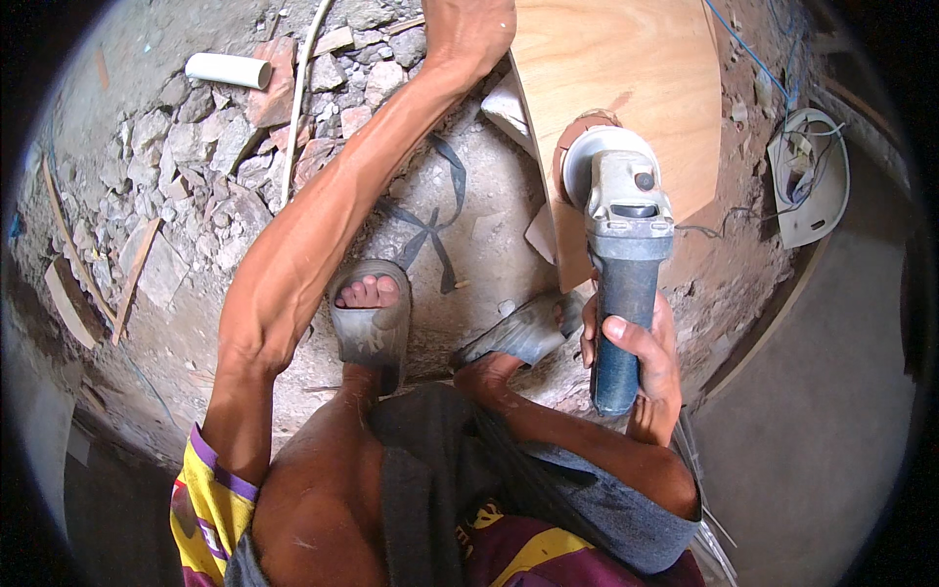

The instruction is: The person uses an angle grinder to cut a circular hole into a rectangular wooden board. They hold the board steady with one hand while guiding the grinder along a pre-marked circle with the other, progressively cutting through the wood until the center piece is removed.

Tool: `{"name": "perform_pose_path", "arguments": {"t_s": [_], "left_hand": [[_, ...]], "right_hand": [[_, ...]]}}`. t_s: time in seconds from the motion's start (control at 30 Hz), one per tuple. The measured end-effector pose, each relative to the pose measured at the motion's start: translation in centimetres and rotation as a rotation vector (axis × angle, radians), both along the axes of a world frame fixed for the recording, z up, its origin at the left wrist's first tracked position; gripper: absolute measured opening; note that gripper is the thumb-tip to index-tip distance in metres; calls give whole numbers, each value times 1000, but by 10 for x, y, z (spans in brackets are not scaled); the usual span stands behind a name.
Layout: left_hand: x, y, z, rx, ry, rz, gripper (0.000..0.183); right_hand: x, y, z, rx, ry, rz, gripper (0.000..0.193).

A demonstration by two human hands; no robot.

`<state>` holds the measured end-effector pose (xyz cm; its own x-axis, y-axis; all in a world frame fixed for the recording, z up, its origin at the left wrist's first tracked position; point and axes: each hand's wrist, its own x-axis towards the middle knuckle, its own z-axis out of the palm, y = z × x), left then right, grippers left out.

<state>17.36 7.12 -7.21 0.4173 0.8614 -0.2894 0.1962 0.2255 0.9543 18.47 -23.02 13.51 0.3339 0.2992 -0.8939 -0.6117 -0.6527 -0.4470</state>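
My right hand (647, 354) is closed round the dark blue body of an angle grinder (627, 284), thumb across its top. The grinder's head carries a white round disc or guard (593, 157), with a reddish-brown disc edge (575, 132) showing past it. That disc lies over the left edge of a light plywood board (646, 78); I cannot tell whether it touches. My left arm reaches forward to the board's far left side. Only the wrist and back of my left hand (477, 24) show at the top edge; its fingers are out of the picture.
Broken stones and rubble (210, 147) cover the far left, with a white pipe piece (228, 69) on them. A dark strap (430, 230) lies near my sandalled feet. Right of the board sit a white plastic shell (812, 181) with wires and a blue cord (748, 54).
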Motion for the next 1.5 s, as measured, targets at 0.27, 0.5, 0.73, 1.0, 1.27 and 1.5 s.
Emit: {"name": "perform_pose_path", "arguments": {"t_s": [0.27, 0.5, 0.73, 1.0, 1.27, 1.5], "left_hand": [[-3, 1, -2, 34, -32, -4, 61], [0, 2, -9, 18, -3, -29, 67], [1, -3, -19, 63, 42, 65, 70], [-1, -3, -4, -50, 7, 14, 62], [1, 1, -93, 608, 206, -8, 60], [-1, -4, -12, 76, -96, 86, 60]], "right_hand": [[-4, 10, -3, -40, -59, 36, 73], [-2, 10, -2, -50, -35, 35, 71], [-1, 6, -2, -26, 17, 14, 62], [1, 11, -1, -16, -10, 47, 59], [-1, 13, -7, 4, 17, 86, 63], [1, 10, -5, -5, 9, 68, 59]]}}
